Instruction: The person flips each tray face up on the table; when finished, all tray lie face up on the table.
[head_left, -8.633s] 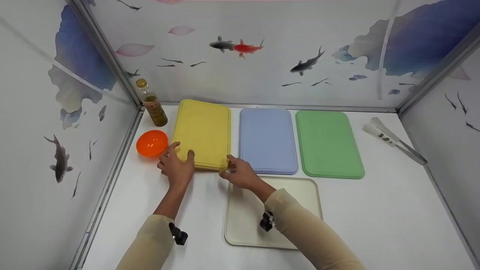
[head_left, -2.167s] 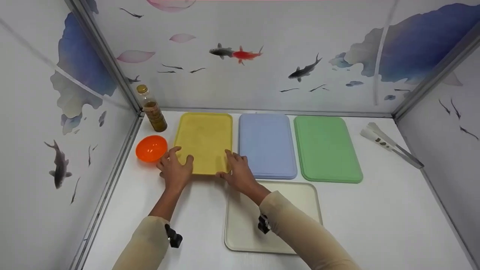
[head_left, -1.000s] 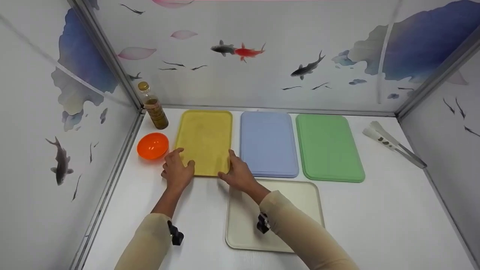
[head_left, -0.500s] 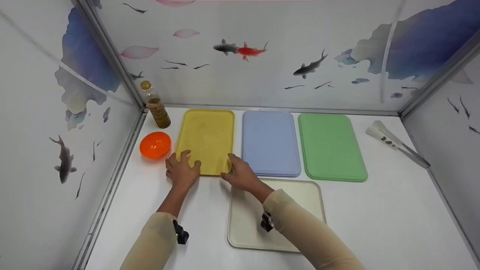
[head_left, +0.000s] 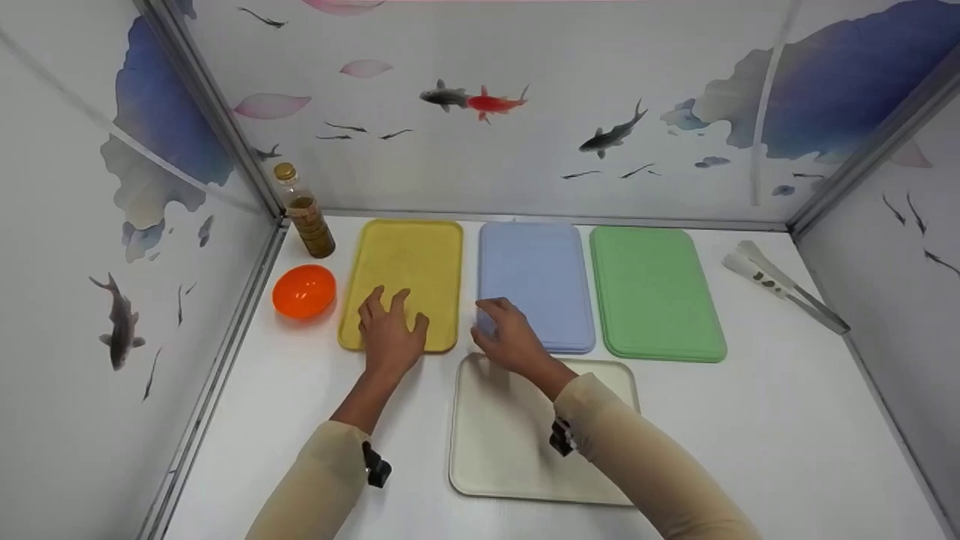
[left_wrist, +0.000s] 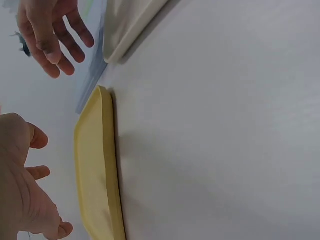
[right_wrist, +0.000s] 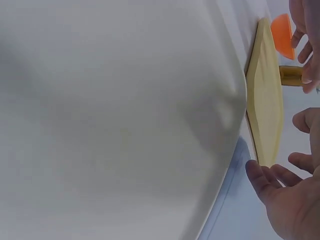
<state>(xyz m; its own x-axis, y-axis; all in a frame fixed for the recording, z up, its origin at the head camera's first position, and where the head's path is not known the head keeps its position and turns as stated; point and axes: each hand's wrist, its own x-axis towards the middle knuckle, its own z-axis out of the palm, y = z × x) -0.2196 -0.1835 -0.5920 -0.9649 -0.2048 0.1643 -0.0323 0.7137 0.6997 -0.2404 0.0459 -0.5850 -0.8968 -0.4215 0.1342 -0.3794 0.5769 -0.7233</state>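
Observation:
In the head view my left hand [head_left: 390, 337] hovers over the near part of the yellow tray [head_left: 416, 262], fingers spread and holding nothing. The left wrist view shows the palm of that left hand [left_wrist: 22, 185] apart from the tray's raised rim [left_wrist: 109, 160]. My right hand [head_left: 514, 337] is over the near left corner of the light blue tray [head_left: 536, 277], which lies rim down. Its fingers are loosely bent, with nothing between them in the right wrist view. A cream tray [head_left: 517, 450] lies below my right forearm.
An orange bowl [head_left: 304, 291] and an oil bottle [head_left: 309, 221] stand at the left, close to the side wall. A green tray [head_left: 660, 292] lies right of the blue one. Tongs [head_left: 787, 286] lie at the far right. Printed walls enclose the white table.
The yellow tray, tilted at first with a flat face up, now lies flat, rim up. Both hands have left its sides; the left moved right above it, the right moved toward the blue tray.

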